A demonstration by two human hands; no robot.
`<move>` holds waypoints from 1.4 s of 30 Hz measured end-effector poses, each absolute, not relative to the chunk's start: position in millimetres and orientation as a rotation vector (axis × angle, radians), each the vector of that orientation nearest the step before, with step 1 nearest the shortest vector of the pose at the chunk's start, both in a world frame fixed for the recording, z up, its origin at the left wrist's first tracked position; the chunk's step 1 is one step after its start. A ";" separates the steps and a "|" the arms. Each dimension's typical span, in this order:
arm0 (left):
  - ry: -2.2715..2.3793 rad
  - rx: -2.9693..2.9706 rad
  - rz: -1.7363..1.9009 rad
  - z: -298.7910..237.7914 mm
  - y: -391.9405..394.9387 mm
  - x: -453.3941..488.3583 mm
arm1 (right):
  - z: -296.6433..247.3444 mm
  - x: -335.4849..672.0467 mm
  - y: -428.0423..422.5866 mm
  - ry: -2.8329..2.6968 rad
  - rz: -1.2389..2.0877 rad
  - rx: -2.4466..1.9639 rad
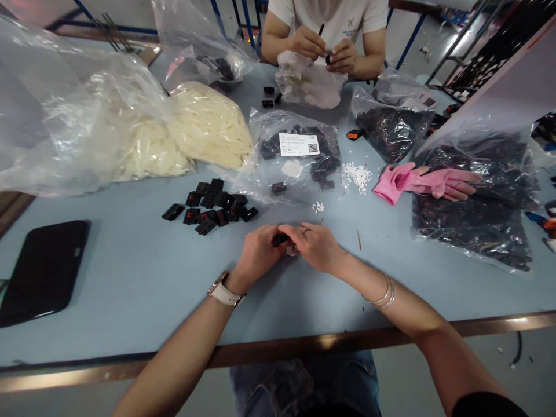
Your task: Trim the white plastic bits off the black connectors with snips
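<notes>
My left hand [259,250] is closed around a small black plastic connector housing [280,238], which shows only in part between the fingers. Against it from the other side presses my right hand [316,246], its fingers closed over the same piece. Under the right fingertips is something small and pale that I cannot make out. Left of my hands lies a loose pile of black connector housings [212,202], some with red inserts. Beyond my hands are a little heap of white pins [318,207] and a larger scatter of white pins [357,176].
A labelled clear bag [299,171] of black parts lies ahead. Bags of cream-coloured parts [212,124] fill the back left. Pink gloves [428,180] rest on bags [473,226] at right. A dark tablet [46,272] lies left. Across the table a co-worker [325,43] handles a black part.
</notes>
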State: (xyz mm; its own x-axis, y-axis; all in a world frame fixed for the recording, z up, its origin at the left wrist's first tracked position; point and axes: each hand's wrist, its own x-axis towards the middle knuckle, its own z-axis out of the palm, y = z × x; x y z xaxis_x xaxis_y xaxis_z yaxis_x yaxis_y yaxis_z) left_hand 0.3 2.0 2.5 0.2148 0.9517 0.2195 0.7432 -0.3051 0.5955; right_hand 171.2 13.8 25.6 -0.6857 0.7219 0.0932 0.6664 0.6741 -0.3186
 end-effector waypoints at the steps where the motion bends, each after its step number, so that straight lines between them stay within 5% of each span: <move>1: 1.585 2.139 0.783 2.2 2.3 -0.1 | 25.3 170.8 12.9 -2.692 0.372 -1.110; 10: 1.495 2.147 0.827 -1.7 3.5 -2.5 | 36.4 186.0 30.5 -2.389 0.854 -1.239; 17: 1.458 2.117 0.853 0.6 3.5 -2.0 | 40.9 215.5 63.9 -2.373 0.503 -1.781; 26: 1.384 2.124 0.877 -4.1 5.4 -3.3 | 30.3 211.4 62.5 -2.514 0.435 -1.770; 35: 1.364 2.159 0.904 -4.9 6.3 -4.0 | 29.7 190.8 46.6 -2.125 1.192 -1.305; 42: 1.389 2.167 0.886 -4.0 5.8 -3.3 | 27.1 185.0 41.5 -2.124 1.150 -1.280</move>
State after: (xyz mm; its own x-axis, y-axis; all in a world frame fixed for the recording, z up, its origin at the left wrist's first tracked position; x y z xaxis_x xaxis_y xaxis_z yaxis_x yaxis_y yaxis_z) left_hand -3.3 5.8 -4.0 0.2992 0.9096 0.2882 0.6446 -0.4154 0.6419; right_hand 185.0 41.5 27.1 -0.4976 0.8646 -0.0697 0.5308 0.2399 -0.8128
